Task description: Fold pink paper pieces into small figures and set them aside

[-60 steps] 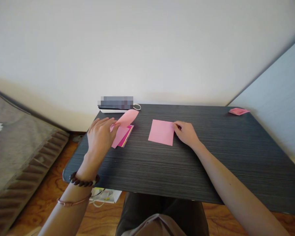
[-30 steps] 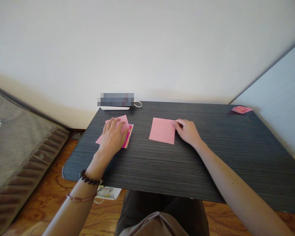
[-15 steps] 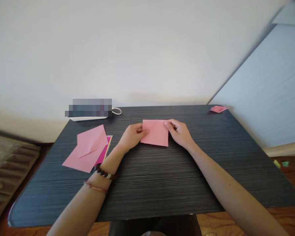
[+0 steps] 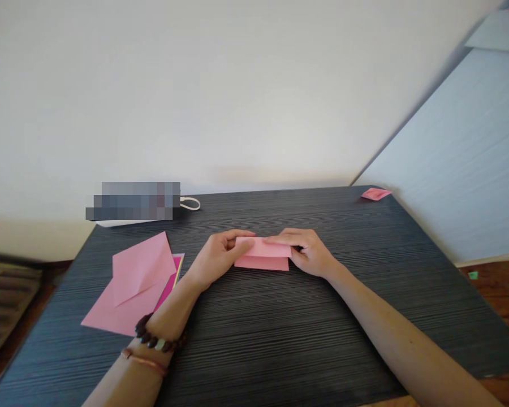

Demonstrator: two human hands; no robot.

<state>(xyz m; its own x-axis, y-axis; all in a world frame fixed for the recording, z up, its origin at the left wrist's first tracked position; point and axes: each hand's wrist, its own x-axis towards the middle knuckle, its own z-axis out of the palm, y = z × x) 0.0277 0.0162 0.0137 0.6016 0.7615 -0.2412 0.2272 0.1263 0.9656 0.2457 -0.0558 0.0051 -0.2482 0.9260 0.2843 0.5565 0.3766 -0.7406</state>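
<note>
A pink sheet of paper (image 4: 262, 262) lies just above the dark table, its far part bent over toward me so that a narrow strip of the lower layer shows along the near side. My left hand (image 4: 216, 254) grips its left end, thumb on top and fingers behind the far edge. At the right end, my right hand (image 4: 311, 251) is closed on the paper, with fingers lying along the folded flap and the thumb underneath or hidden. A dark beaded bracelet (image 4: 152, 338) and a thin copper-coloured band (image 4: 144, 362) circle my left wrist.
Pink sheets (image 4: 142, 271) overlap on the left of the dark table (image 4: 254, 333), over a magenta item with a yellow edge. Behind them stands a pixelated object (image 4: 136, 200) with a white cord loop (image 4: 190, 203). A folded pink paper piece (image 4: 376, 194) sits at the far right corner.
The pink sheet was flat and square between my hands; its far side is now folded over toward me. My right hand has shifted onto the flap. The view has tilted slightly.
</note>
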